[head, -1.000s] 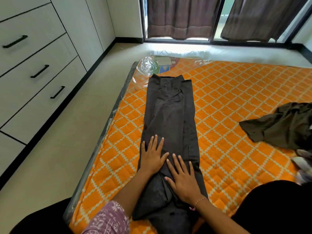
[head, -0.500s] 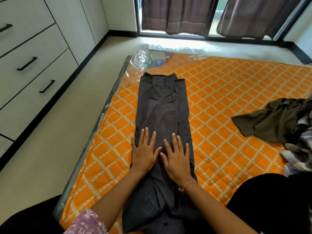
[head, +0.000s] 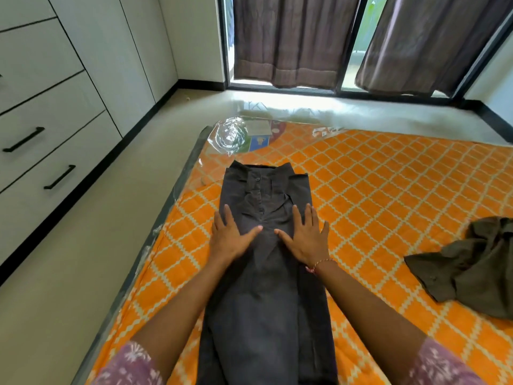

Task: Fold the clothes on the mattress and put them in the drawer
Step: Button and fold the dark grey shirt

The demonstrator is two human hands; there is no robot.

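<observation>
A dark grey shirt (head: 266, 295) lies lengthwise on the orange patterned mattress (head: 388, 190), its sides folded in to form a long narrow strip with the button placket at the far end. My left hand (head: 231, 237) lies flat on the strip's left half, fingers straight. Beside it, my right hand (head: 305, 237) presses flat on the right half, a thin bracelet at the wrist. The thumbs point toward each other across the middle. White drawers (head: 55, 151) with black handles stand at the left, all shut.
A crumpled olive-green garment (head: 469, 268) lies on the mattress at the right. Clear plastic wrap (head: 233, 134) bunches at the mattress's far corner. Bare floor (head: 83, 259) runs between mattress and drawers. Brown curtains (head: 288, 40) hang over the glass door behind.
Both hands have slid up the shirt, away from me, and spread apart to its two sides. The view has tilted up and the olive garment sits further right.
</observation>
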